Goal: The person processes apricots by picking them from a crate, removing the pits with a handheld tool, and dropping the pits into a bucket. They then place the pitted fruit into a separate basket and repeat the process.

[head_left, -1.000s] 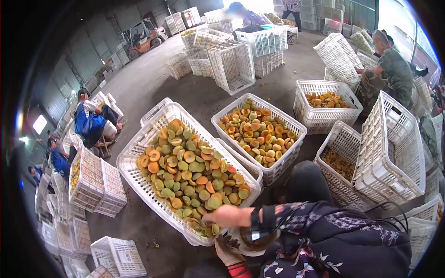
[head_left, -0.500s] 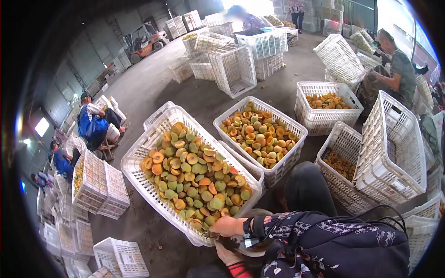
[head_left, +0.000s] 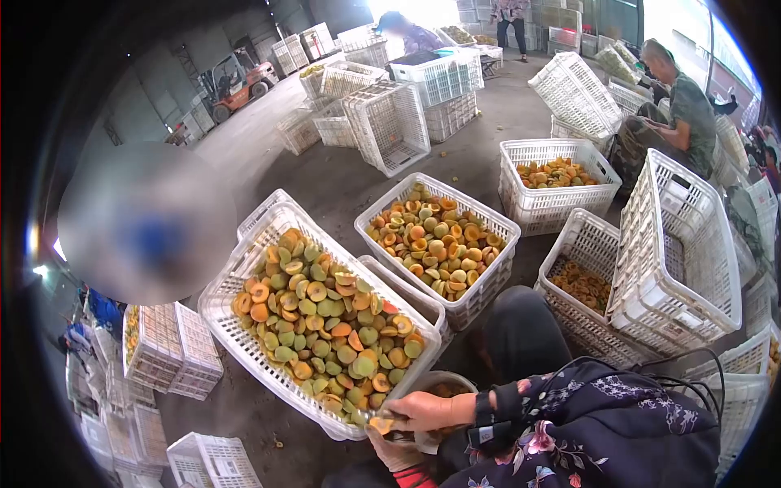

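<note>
My right hand (head_left: 425, 411), with a dark band at the wrist, is closed beside the front corner of a large white crate (head_left: 213, 305). What its fingers grip is too small to make out. Just below it, my left hand (head_left: 394, 452), with a red cuff, is closed on an orange apricot half (head_left: 381, 424). The two hands are close together. Green and orange apricot halves (head_left: 321, 307) are heaped in the large crate. Partly hidden behind my right hand and wrist is a round bowl (head_left: 455, 381).
Beyond the large crate stands another crate of apricots (head_left: 439, 236). More crates stand to the right, one of them tilted (head_left: 691, 252). My knee (head_left: 529, 333) is beside them. A person in a camouflage shirt (head_left: 691, 114) sits at the right. A forklift (head_left: 240, 85) stands far back.
The view has shifted, so most crates appear further left. My right hand has lifted off the crate's edge, and an orange apricot half now shows between my hands.
</note>
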Demonstrator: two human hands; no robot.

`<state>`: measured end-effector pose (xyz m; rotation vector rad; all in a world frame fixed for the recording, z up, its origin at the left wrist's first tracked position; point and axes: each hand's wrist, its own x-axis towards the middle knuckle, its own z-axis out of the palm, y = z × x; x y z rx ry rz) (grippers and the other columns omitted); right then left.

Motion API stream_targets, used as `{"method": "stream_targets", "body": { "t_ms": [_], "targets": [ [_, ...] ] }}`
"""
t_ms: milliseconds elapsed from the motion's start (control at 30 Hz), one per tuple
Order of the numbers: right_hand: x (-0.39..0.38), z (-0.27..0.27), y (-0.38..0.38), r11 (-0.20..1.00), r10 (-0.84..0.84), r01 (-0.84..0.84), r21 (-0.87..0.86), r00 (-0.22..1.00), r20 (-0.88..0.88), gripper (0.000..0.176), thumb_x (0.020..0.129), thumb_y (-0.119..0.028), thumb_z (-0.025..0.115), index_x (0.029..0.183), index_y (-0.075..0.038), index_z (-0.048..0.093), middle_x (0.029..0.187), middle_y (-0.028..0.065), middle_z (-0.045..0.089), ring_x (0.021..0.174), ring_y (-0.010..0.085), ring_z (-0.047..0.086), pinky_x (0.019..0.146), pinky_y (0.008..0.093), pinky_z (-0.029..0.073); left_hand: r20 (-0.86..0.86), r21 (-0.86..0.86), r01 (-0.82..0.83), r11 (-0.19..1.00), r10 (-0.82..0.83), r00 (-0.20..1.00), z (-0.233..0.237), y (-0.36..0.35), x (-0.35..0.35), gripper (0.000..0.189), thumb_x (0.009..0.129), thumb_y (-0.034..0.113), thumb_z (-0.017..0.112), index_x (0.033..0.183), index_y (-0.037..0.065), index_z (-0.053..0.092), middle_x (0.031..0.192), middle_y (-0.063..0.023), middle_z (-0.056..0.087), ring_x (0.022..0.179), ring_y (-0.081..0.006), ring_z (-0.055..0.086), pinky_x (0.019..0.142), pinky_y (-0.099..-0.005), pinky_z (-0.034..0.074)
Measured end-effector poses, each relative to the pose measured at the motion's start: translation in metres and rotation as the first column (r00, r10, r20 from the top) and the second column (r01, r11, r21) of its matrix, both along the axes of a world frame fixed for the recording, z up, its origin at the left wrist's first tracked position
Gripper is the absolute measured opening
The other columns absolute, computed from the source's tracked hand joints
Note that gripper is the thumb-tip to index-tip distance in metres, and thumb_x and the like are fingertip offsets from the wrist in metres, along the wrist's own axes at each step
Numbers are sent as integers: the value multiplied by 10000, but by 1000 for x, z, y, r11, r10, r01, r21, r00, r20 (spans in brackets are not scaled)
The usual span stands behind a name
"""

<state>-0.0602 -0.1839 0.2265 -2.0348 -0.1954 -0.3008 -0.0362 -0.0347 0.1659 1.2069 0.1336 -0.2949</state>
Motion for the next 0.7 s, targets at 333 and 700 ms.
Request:
{"method": "stream_targets", "body": {
  "t_ms": [333,700],
  "targets": [
    [-99,252,-115,64,151,-853,519,522,839,156,971,-132,532,1088,-31,510,950,207,657,822,350,695,655,429,559,-361,-272,-86,958,-19,932,20,-5,-5,266,825,133,683,1034,25,560,889,-124,609,788,-254,609,732,-375,509],
    [-136,300,-128,183,306,-968,173,224,925,119,966,-84,586,1054,-15,544,1072,296,680,972,399,682,779,391,504,-345,-336,75,939,-197,918,48,-22,-15,417,780,134,747,1123,11,544,975,-142,604,855,-273,618,774,-388,520]
  ]
}}
